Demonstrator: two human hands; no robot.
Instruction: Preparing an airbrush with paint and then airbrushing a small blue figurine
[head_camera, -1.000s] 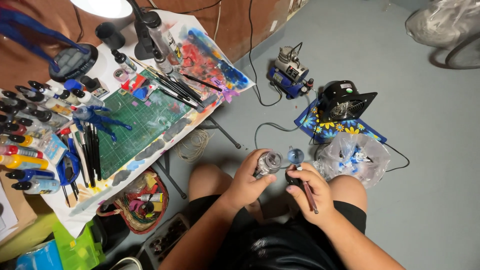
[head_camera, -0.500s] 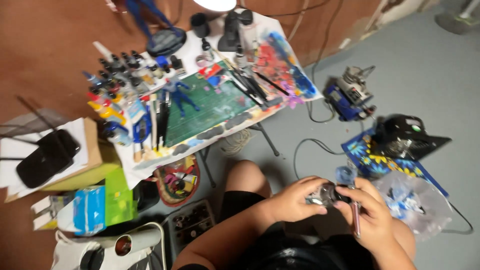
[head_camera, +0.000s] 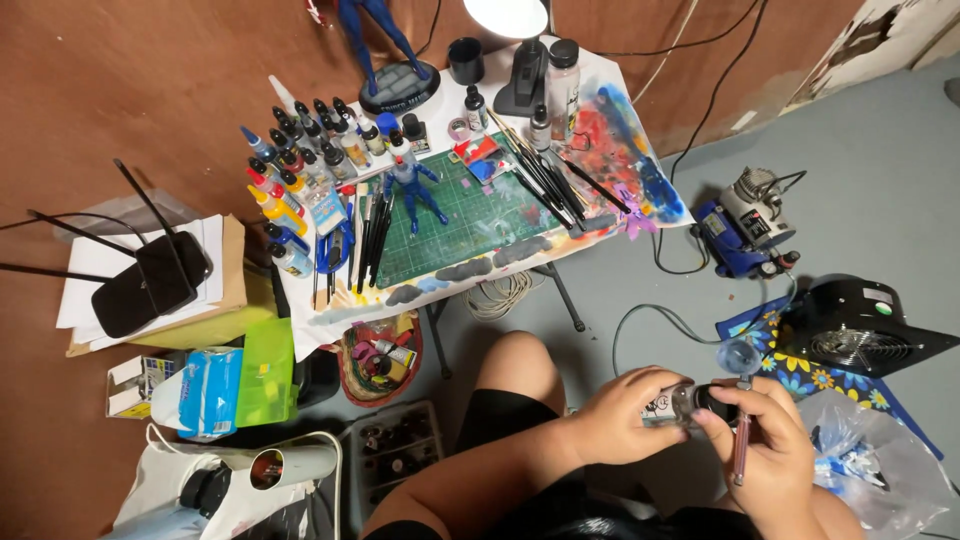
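My left hand (head_camera: 625, 425) wraps the small clear bottle (head_camera: 672, 405), right hand (head_camera: 770, 455) pinches its black cap (head_camera: 716, 400) plus the airbrush (head_camera: 741, 440); best kept upright over my lap.

Both hands meet low and right, over the lap: the left hand (head_camera: 622, 418) wraps a small bottle (head_camera: 678, 404), and the right hand (head_camera: 765, 450) touches its cap end, an airbrush (head_camera: 741, 440) hanging down through the fingers. Just right of the grip lies a bag (head_camera: 880, 470); beyond that, a fan (head_camera: 858, 330), and farther up, a compressor (head_camera: 748, 225). Up and left of the grip stands the table (head_camera: 640, 190), with a cutting mat (head_camera: 465, 215) on it, a figure (head_camera: 415, 190) lying on the mat and paint bottles (head_camera: 300, 165) at its left. Left of the grip, on the floor, sits a tray (head_camera: 395, 445).
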